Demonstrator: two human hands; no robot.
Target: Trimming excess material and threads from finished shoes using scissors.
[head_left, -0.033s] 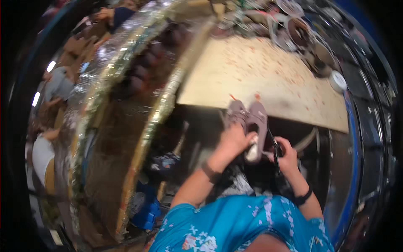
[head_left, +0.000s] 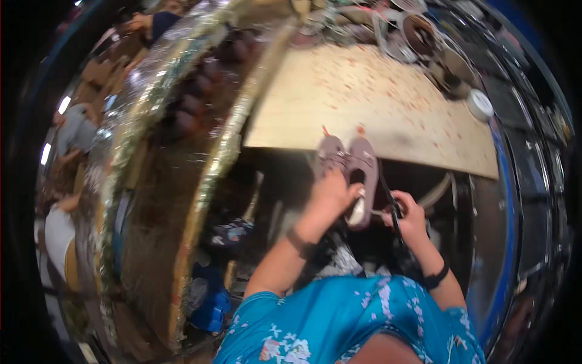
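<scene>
Here, head view | left hand [head_left: 330, 194] closed on mauve shoe uppers [head_left: 351, 164] at worktop [head_left: 388, 121] edge, 12 o'clock of torso | right hand [head_left: 409, 218] grip closed on dark thin tool [head_left: 391, 203] | advice: steady uppers firmly | tool tip blurred, uppers partly covered.

Few things of this kind can be made out. A small round white tub [head_left: 480, 104], seemingly a lidded container, stands at the far right end of the pale wooden desk [head_left: 364, 103], close to its edge. Low on the left, under the desk's level, lies a blue package or bag [head_left: 212, 306] with a crumpled, shiny surface. Brown cardboard boxes [head_left: 100, 73] stand at the upper left, blurred. No signs or screens are discernible.
</scene>
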